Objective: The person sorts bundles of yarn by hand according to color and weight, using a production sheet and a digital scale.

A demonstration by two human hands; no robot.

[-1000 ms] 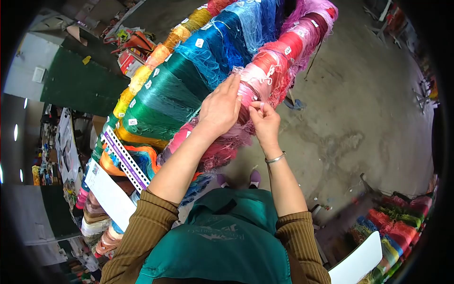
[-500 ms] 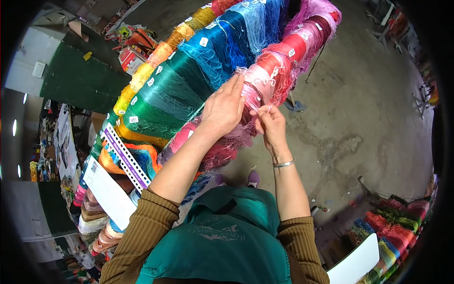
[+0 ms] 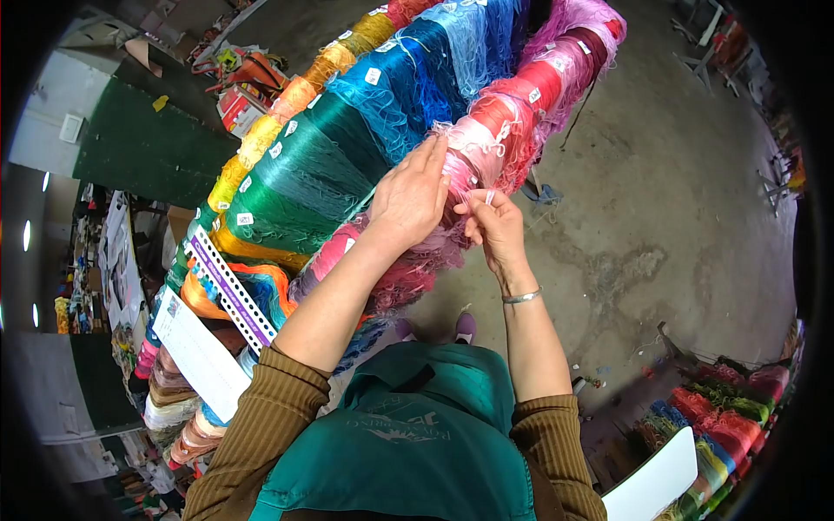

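Hanks of pink thread (image 3: 477, 141) hang over the near rail of a rack, among red and mauve ones. My left hand (image 3: 412, 199) lies flat on the pink hanks, fingers stretched out together and pointing away from me. Just to its right, my right hand (image 3: 497, 227) is closed in a pinch on pale pink thread strands, its wrist wearing a silver bangle. Small white tags are fixed on the hanks, one close to my right fingertips. Green hanks (image 3: 304, 178) hang left of my left hand.
Blue hanks (image 3: 469, 52) and yellow hanks (image 3: 261, 141) fill other rails. A perforated white-and-purple card strip (image 3: 230, 291) and a white sheet (image 3: 201, 356) lie at left. More coloured hanks (image 3: 730, 425) are at lower right. Concrete floor (image 3: 643, 200) stretches to the right.
My right hand has shifted slightly and its fingers have turned a little, still pinching the pink strands. My left hand stays in place on the hanks.
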